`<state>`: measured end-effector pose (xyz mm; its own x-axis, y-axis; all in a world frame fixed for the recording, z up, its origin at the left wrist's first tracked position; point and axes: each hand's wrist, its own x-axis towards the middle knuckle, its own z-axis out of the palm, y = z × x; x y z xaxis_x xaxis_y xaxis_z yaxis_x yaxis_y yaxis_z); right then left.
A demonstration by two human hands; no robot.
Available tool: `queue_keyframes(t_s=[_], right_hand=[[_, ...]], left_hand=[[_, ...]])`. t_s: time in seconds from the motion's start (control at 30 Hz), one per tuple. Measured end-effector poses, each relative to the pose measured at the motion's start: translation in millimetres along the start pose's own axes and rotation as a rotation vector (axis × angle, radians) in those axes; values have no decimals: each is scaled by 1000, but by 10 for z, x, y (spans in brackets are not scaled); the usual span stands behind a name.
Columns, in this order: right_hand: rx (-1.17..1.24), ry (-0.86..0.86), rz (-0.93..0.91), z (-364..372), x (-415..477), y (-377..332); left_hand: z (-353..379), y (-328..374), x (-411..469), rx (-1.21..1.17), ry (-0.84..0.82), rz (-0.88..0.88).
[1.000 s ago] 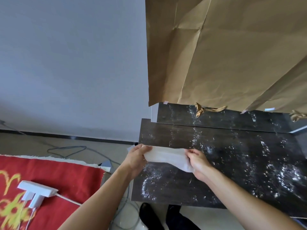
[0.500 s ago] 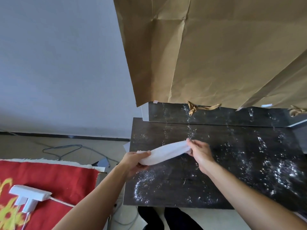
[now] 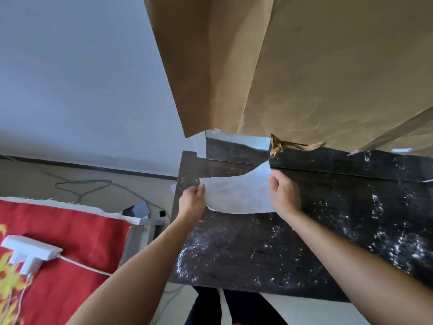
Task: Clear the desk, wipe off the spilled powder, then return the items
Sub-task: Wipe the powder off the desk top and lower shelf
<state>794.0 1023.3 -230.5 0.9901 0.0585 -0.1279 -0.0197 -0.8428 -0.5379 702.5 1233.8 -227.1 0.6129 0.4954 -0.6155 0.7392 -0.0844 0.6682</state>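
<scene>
Two hands held a white wipe (image 3: 236,195) over the left part of the dark desk (image 3: 304,249). The left hand (image 3: 192,205) pinched its left edge, and the right hand (image 3: 284,195) gripped its right edge with the fingers curled behind the sheet. The wipe was thin, faintly translucent and stretched nearly flat, with curving top and bottom edges. White powder (image 3: 191,254) lay scattered across the desk top, thickest near the front left corner and towards the right. Creased brown paper (image 3: 304,66) hung behind the desk.
</scene>
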Motion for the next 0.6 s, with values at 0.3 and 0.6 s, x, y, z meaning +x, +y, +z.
queue_keyframes(t_s=[0.3,0.6], right_hand=[[-285,-452,-330,549,-158,-722],[-190,-258,-433,408,-101,-356]], left_hand=[[-432,-479,-12,11,193,-106],[-616,-895,-143,4,248,-141]])
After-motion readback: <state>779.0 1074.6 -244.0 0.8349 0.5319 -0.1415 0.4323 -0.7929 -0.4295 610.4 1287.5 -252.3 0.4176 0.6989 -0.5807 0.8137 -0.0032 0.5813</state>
